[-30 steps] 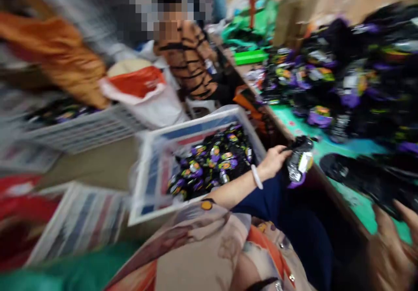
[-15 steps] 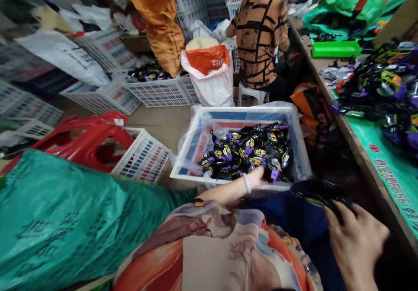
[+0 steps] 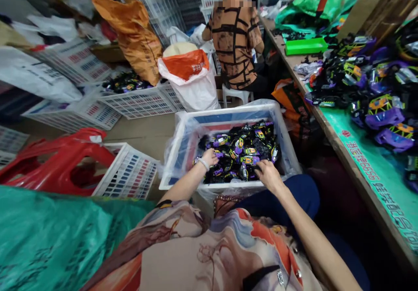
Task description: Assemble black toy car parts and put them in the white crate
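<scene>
A white plastic crate (image 3: pixel 183 143) lined with clear film stands on the floor in front of me, filled with several black, purple and green toy pieces (image 3: pixel 243 149). My left hand (image 3: pixel 210 157), a white bangle on its wrist, rests on the left side of the pile with fingers curled into the pieces. Over the near middle of the pile lies my right hand (image 3: pixel 268 174), fingers bent down among the toys. What either hand grips is hidden by the heap.
To the right runs a green-covered table (image 3: pixel 369 160) heaped with the same toys (image 3: pixel 375 90). A person in an orange striped shirt (image 3: pixel 235 42) sits behind the crate. Other white crates (image 3: pixel 130 173), a red stool (image 3: pixel 62 160), bags and a green sack (image 3: pixel 48 238) crowd the left.
My view swung from the table down to the crate. The left hand carried a toy from the table edge into the crate, and the right hand followed into the pile.
</scene>
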Available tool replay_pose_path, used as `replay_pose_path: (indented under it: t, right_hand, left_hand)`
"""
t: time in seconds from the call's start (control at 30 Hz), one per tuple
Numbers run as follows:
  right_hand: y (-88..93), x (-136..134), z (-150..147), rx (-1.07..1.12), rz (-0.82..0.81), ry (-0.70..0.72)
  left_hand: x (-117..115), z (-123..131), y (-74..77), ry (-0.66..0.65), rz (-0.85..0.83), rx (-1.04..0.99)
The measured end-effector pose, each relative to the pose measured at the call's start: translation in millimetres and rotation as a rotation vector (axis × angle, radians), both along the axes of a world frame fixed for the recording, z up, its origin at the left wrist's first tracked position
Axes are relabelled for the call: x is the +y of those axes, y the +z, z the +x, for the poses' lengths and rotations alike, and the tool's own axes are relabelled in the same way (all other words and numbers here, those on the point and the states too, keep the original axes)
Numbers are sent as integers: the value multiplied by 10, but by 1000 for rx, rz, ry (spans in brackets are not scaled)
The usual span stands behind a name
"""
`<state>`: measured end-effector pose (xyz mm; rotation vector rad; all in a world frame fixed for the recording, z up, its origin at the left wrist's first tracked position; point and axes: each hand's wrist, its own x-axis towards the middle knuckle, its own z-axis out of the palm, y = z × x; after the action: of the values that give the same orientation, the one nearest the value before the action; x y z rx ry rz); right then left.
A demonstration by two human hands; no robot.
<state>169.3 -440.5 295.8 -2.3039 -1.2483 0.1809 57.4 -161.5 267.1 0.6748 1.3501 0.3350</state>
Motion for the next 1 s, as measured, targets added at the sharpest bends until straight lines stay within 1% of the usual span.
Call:
replay_pose_path:
  t: [0.07, 0.1, 0.13, 0.2, 0.23, 0.27, 0.3, 0.33, 0.4, 0.47, 0.5, 0.57, 0.63, 0.7, 0.77, 0.83, 0.87, 0.93, 1.0]
  right_hand:
    - [-170, -446, -22, 74, -25, -40]
    - [-199, -662, -46, 97, -20, -73]
    - [-191, -861, -80, 105, -14, -114]
    - [-73, -1189, -162, 122, 23, -194]
    - [26, -1318, -200, 132, 53, -233]
    - [146, -1433, -231, 141, 90, -268]
    - [284, -1541, -258, 150, 138, -304]
    - [433, -1650, -280, 156, 196, -342]
    - [734, -1894, -304, 130, 323, -447]
    - [980, -2186, -262, 28, 458, -601]
    - [1066, -2346, -203, -54, 507, -702]
    - [1165, -2671, -13, -234, 538, -927]
    - [1193, -2969, 226, -342, 510, -1124]
    - [1193, -3204, 445, -370, 437, -1267]
    - [1190, -3351, 603, -361, 334, -1349]
    - [1186, -3412, 701, -348, 220, -1367]
    - [1183, -3421, 734, -340, 169, -1358]
    - [1171, -3420, 774, -314, 92, -1339]
    - [1149, -3429, 782, -270, 65, -1333]
  left_hand:
    - [-434, 94, -184, -99, -89, 26]
    - [-673, 164, -235, -168, -128, 33]
    - [-909, 245, -254, -246, -152, 26]
    - [-1327, 433, -198, -416, -167, -6]
    - [-1500, 542, -127, -506, -143, -40]
    - [-1652, 658, -28, -606, -73, -101]
    - [-1791, 780, 96, -713, 34, -183]
    - [-1926, 902, 243, -824, 171, -276]
    - [-2199, 1141, 584, -1034, 477, -457]
    - [-2476, 1379, 932, -1187, 734, -575]
    - [-2610, 1504, 1090, -1220, 836, -628]
    - [-2856, 1768, 1348, -1211, 985, -730]
    - [-3078, 2025, 1529, -1173, 1064, -822]
    - [-3293, 2236, 1644, -1198, 1092, -891]
    - [-3518, 2384, 1705, -1286, 1102, -934]
    - [-3749, 2478, 1722, -1386, 1103, -939]
    - [-3862, 2513, 1716, -1416, 1100, -922]
    - [-4067, 2580, 1677, -1408, 1064, -839]
    - [-4229, 2657, 1614, -1318, 950, -731]
